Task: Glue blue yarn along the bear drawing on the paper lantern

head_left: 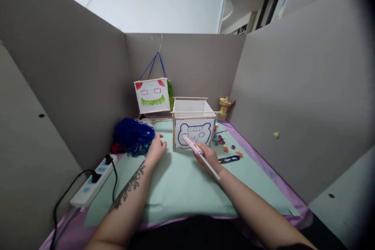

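In my right hand (208, 157) is a pink hot glue gun (193, 146), with a white glue stick (211, 168) jutting from its rear. Its tip points at the front panel of a white paper box (195, 110) framed with thin wooden sticks; whether it touches cannot be told. A bear face (195, 128) is drawn in blue on that panel. To the left of the box, my left hand (157, 149) rests near the table with loosely bent fingers and nothing visible in it. Close by it lies a heap of blue yarn (131, 134).
A decorated paper lantern (152, 95) hangs from a hook by blue cords. A power strip (92, 183) with black plugs lies left. Right of the box are colourful small pieces (219, 139), a dark cutter (230, 159) and tape rolls (224, 107). Grey partitions (293, 97) enclose the table.
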### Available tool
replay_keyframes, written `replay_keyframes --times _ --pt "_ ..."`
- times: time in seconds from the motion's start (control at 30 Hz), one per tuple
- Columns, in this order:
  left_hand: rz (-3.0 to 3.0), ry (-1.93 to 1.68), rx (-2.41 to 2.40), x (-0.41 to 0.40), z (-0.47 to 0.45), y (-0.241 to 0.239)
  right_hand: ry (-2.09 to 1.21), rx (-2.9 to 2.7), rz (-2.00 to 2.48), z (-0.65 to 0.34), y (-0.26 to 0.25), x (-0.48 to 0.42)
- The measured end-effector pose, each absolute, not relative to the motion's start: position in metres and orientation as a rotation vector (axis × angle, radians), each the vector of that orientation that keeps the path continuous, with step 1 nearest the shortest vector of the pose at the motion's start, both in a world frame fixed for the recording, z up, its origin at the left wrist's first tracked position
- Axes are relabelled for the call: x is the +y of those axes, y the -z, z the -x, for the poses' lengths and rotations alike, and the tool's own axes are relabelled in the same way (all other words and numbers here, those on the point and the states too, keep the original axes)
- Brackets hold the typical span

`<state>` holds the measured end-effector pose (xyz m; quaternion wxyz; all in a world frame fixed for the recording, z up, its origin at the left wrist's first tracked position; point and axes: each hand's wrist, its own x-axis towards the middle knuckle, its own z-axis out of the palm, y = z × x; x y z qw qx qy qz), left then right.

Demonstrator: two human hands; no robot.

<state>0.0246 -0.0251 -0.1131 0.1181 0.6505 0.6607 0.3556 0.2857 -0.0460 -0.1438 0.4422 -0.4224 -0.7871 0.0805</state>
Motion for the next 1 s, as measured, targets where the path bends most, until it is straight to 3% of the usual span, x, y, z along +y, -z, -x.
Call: replay_keyframes --times 0.37,0.73,1.0 --pt "-2.151 -0.985 1.855 -0.041 -0.048 0.111 -0.271 -1.902 1.111 -0.277 0.131 -0.047" --pt "-2.225 -0.855 1.929 -0.039 -0.048 0.108 -0.348 -1.746 0.874 -0.206 0.057 -0.063" --pt "-2.231 -0.798 1.907 -0.037 -0.047 0.111 -0.388 -1.744 0.98 -0.246 0.102 -0.048"
